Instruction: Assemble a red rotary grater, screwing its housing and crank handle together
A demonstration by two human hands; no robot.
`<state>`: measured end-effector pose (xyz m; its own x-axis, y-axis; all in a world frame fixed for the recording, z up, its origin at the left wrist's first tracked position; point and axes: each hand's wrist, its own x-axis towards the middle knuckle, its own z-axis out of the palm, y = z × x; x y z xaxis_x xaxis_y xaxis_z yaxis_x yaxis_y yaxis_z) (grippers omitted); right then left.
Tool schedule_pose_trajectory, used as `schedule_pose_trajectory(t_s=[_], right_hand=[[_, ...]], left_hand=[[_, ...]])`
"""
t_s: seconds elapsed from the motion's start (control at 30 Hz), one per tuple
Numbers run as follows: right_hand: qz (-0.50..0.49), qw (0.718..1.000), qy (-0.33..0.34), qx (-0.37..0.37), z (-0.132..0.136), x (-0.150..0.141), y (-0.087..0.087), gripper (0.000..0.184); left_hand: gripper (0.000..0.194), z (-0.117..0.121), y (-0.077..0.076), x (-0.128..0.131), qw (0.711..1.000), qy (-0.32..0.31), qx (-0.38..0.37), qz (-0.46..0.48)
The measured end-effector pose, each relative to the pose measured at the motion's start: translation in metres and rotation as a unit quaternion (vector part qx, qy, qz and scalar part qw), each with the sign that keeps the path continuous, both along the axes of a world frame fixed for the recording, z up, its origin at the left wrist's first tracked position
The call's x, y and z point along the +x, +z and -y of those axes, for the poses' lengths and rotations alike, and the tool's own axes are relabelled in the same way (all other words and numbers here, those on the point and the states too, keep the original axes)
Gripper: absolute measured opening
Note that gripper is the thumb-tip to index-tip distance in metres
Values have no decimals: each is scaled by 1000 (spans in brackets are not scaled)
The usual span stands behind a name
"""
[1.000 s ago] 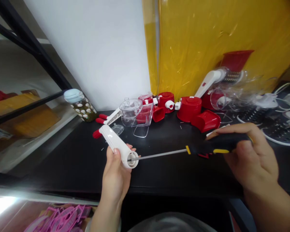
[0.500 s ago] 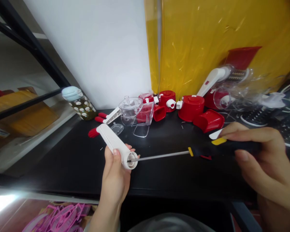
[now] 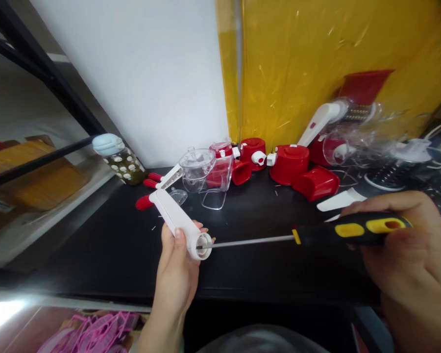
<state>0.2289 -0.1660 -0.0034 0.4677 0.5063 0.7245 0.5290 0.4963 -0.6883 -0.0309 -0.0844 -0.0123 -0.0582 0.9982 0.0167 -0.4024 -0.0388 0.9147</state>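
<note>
My left hand [image 3: 178,260] is closed around a white crank handle [image 3: 177,215] with a red knob, its round socket end turned toward the right. In my right hand [image 3: 411,250] is a black-and-yellow screwdriver [image 3: 318,233], gripped by its handle and held nearly level. The shaft runs left across the bench, and its tip sits inside the crank's socket. Whether the tip touches a screw in there is too small to tell. A flat white plastic piece [image 3: 340,200] lies just behind my right hand, partly covered by it.
Along the back of the black tabletop [image 3: 250,274] stand red grater bases [image 3: 289,164], a red chute part [image 3: 318,182] and clear plastic parts [image 3: 198,164]. Another crank [image 3: 171,175] lies behind the held one. Drum graters [image 3: 385,171] are at right, a bottle [image 3: 119,159] at left.
My right hand has shifted its grip on the screwdriver, rolling over so the handle's yellow pads now show. The tip stays in the socket. My left hand keeps its hold on the crank.
</note>
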Motion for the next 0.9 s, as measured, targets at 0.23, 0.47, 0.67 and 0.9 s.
schedule_pose_trajectory(t_s=[0.23,0.47,0.67,0.9], right_hand=[[75,974,211,5,5,14,5,29],[-5,980,182,78,3,-1,10,19],[-21,996,73,49,2,-1,5,38],[127,974,188,19,6,12,10,35]], left_hand=[[36,-2,-1,-1,1000,9,4,6],[37,0,0,0,1000,2,6,-2],[35,-1,-2,-1,1000,0,6,2],[40,-9,-7,-7,1000,0,9,1]])
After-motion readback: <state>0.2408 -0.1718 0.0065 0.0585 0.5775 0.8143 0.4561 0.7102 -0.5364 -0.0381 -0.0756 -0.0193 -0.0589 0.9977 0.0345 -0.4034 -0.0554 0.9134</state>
